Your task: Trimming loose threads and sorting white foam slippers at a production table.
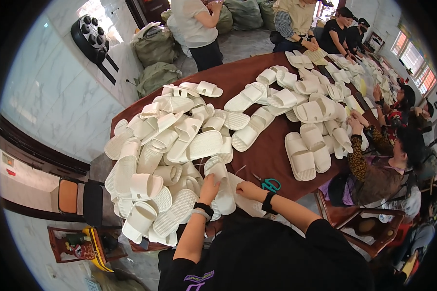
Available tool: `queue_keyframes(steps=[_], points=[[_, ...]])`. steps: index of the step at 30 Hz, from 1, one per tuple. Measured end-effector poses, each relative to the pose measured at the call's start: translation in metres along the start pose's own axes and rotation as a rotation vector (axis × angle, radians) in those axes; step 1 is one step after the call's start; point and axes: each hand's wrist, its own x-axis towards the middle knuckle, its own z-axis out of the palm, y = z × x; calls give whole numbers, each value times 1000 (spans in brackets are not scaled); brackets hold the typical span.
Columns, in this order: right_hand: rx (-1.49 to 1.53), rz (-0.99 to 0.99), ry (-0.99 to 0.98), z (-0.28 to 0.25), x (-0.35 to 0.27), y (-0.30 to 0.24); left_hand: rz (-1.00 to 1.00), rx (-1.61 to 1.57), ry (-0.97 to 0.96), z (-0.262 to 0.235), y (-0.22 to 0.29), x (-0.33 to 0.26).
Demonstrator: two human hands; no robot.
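Note:
My left hand (pixel 210 188) is closed on the side of a white slipper (pixel 224 196), which stands tilted with its sole end toward me at the table's near edge. Just right of it, my right hand (pixel 251 191) has its fingers drawn together over another white slipper (pixel 250 207); whatever they pinch is too small to make out. Both wrists wear black bands. A pair of scissors with teal handles (pixel 270 184) lies on the brown tabletop (pixel 272 155) beyond my right hand. To the left rises a heap of loose white slippers (pixel 179 126).
More slippers (pixel 281 94) cover the table's far side, with a pair (pixel 301 157) to the right. Co-workers sit along the right and far edges; one person stands behind the table. Stuffed sacks (pixel 153 46) stand on the floor. A wooden chair (pixel 364 225) is at the right.

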Motion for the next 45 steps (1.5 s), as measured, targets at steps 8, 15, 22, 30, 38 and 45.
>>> queue_keyframes(steps=[8,15,22,30,38,45], points=[[-81,-100,-7,-14,-25,-33,-34,-12,-36,-23,23,-22],[810,-175,83,-124,-79,-82,287,-292,-222,-97,88,-53],[1689,-606,129,-183,-112,-110,112,-553,-86,-107,154,-52],[530,-294,398,-168,-111,-129,458,-474,-189,-80,223,-41],[1087,-90,-54,-150,-157,-111,439,-495,-270,-80,236,-31],[497,-83,667,-159,-163,-101,-127,-1114,-538,-40,251,-46]])
